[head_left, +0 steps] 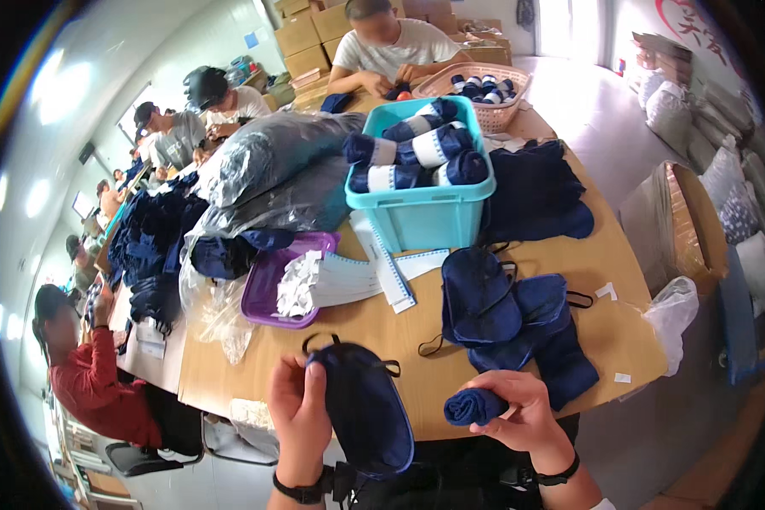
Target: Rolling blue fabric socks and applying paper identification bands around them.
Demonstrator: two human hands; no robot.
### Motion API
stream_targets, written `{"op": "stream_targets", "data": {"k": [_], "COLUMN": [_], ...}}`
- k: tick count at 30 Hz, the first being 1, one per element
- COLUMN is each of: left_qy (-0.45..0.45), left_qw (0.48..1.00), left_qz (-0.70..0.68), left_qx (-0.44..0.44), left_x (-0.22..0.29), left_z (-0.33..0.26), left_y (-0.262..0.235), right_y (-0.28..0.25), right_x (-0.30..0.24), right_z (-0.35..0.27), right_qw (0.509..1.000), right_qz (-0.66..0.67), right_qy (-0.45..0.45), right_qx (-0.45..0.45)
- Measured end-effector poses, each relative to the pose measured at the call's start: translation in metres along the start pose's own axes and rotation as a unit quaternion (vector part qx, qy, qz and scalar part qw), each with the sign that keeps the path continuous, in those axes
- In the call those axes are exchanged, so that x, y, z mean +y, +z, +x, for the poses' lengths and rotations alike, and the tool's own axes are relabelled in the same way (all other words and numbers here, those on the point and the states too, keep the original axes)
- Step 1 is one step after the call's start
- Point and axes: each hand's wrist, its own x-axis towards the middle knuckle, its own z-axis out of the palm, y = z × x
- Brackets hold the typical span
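Note:
My left hand [297, 416] grips the edge of a dark navy, oval fabric pouch [367, 412] with black elastic loops, held upright over the table's near edge. Wrapped around a tightly rolled navy cloth [469, 406], my right hand [527, 412] holds it with the spiral end showing. The two are apart. Beyond my right hand lie several similar navy pouches [480, 297] with elastic loops. Farther back stands a teal bin [425, 225] topped with navy rolls [433, 146] in white paper bands. Left of it, a purple basket [253, 293] holds white paper strips [348, 282].
A stack of navy cloth [535, 195] lies right of the bin. Large plastic-wrapped bundles [272, 157] cover the table's left side. A pink basket [518, 89] with banded rolls stands at the back, near a seated person [395, 51]. More people sit at left.

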Motion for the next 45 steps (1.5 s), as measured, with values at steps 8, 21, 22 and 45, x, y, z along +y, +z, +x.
{"op": "stream_targets", "data": {"k": [8, 21, 22, 45], "left_qy": [0.224, 0.216, 0.233, 0.203], "left_qw": [0.855, 0.785, 0.766, 0.662], "left_qz": [0.468, 0.532, 0.557, 0.675], "left_qx": [-0.014, -0.232, -0.22, -0.255], "left_x": [-0.009, -0.022, -0.025, 0.015], "left_z": [0.006, -0.049, -0.052, 0.048], "left_y": [0.004, 0.008, 0.008, 0.033], "right_y": [-0.006, -0.003, 0.003, 0.004], "right_x": [0.001, -0.015, -0.016, -0.021], "right_z": [-0.005, 0.013, 0.017, 0.043], "right_qw": [0.999, 0.995, 0.991, 0.92], "right_qz": [0.008, -0.02, 0.013, -0.089], "right_qy": [0.015, 0.045, 0.035, 0.168], "right_qx": [0.045, -0.092, -0.128, -0.342]}}
